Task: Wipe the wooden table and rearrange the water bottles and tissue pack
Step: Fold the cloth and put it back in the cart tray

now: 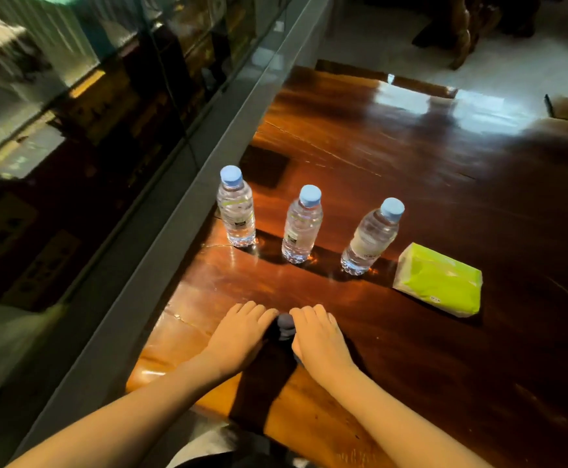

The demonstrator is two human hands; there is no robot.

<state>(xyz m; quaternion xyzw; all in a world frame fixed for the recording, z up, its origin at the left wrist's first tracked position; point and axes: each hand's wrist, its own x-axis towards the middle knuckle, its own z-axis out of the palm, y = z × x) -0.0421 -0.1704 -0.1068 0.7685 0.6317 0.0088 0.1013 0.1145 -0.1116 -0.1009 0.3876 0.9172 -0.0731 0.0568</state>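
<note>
At the near edge of the glossy reddish-brown wooden table (411, 163), the person's left hand (238, 336) and right hand (321, 339) lie side by side, almost touching, with a small bunched dark cloth (285, 323) between and under them. Fingertips of both bend down onto the cloth; pinching or just pressing, cannot tell, thumbs mostly hidden.

Three clear plastic water bottles with light-blue caps stand upright in a slanted row beyond the hands, well spaced: left bottle (236, 211) near the table's left edge, middle bottle (302, 228), right bottle (372, 238). All look full and capped. The flat lime-green tissue pack (439, 280) lies just right of the right bottle, close but apart. A dark square mat (264, 165) sits behind the left bottle. A glass-fronted cabinet (73, 113) runs along the table's left side.

Progress, as a judgement: the bottles and pack already sit in a neat line, so the rearranging could be finished or not begun; the frame cannot settle it. The tabletop shines and no dust or spills show, yet the cloth is on the wood under both hands, so wiping reads as the step in hand. Likely left: the strip by the hands, the patch under the bottles, putting the cloth away.
</note>
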